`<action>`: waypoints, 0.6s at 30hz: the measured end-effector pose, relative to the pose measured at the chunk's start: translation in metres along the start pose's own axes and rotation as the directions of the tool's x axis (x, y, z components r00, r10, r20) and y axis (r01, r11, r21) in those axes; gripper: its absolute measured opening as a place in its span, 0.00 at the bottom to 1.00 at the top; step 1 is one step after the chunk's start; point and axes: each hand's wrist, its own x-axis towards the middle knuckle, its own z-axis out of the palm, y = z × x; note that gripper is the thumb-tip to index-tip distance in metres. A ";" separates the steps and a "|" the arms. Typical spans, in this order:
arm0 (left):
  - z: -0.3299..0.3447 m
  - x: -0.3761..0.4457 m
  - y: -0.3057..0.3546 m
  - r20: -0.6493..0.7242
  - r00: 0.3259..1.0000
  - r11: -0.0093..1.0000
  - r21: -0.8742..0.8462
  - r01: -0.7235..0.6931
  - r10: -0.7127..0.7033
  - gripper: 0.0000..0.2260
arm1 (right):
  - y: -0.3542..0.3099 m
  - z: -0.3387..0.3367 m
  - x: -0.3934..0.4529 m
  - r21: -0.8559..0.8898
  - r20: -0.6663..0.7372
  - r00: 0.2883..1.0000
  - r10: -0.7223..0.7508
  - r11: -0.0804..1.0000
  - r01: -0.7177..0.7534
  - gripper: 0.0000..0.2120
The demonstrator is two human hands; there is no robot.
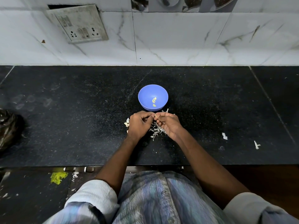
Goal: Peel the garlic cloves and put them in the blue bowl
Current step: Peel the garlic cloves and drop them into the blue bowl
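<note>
A blue bowl (145, 92) stands on the black counter and holds three peeled garlic cloves (154, 101). Just in front of it, my left hand (139, 124) and my right hand (169, 125) meet fingertip to fingertip over a heap of papery garlic skins (156, 130). Both pinch one small garlic clove (156, 116) between them; most of it is hidden by the fingers. More unpeeled cloves (127, 124) peek out at the left of my left hand.
The black stone counter (80, 126) runs left to right, with a white tiled wall (178, 38) behind and a socket plate (77, 23) on it. A dark plastic bag (8, 126) lies at the far left. White scraps (224, 136) lie at the right.
</note>
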 end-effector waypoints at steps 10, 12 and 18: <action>-0.004 -0.001 -0.001 0.004 0.993 0.987 0.107 -0.118 0.118 0.04 | 0.001 0.000 -0.004 -0.018 0.057 0.998 0.027 0.999 -0.026 0.06; -0.006 0.000 -0.003 0.035 0.990 0.980 0.136 -0.144 0.140 0.05 | 0.001 -0.002 -0.006 -0.015 0.067 0.997 0.047 0.999 -0.047 0.06; -0.005 -0.001 -0.004 0.059 0.988 0.972 0.181 -0.149 0.141 0.06 | 0.003 -0.005 -0.008 -0.100 0.055 0.998 0.034 0.995 -0.029 0.05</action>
